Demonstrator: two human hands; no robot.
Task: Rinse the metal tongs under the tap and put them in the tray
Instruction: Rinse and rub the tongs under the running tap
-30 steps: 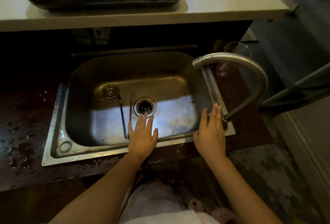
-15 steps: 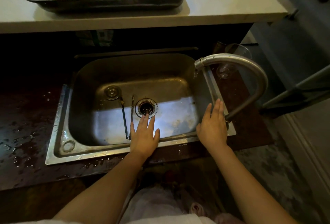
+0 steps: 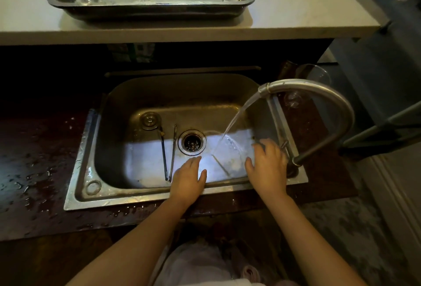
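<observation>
Here, slim metal tongs (image 3: 168, 153) lie untouched in the steel sink (image 3: 182, 94), beside its round drain (image 3: 192, 142). Left hand (image 3: 188, 179) hovers open and empty; the right hand's (image 3: 268, 167) grip looks loose near the curved tap (image 3: 319, 90), whose water runs.

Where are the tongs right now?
The tongs lie flat on the sink floor, left of the drain, just beyond the left hand.

Dim kitchen, light pooling mostly in steel sink basin (image 3: 114, 149), front half of basin floor bright, back half in shadow. Dark reddish counter (image 3: 34, 160) around sink, wet, droplets everywhere. Pale stone shelf (image 3: 296, 12) raised behind sink, brightly lit, deep black gap under it. Clear glass bowl (image 3: 316, 76) on counter at right, behind sink. Mottled grey floor (image 3: 353, 228) lower right. Dark metal frame (image 3: 387, 126) of some furniture at right edge, can't tell what kind.
</observation>
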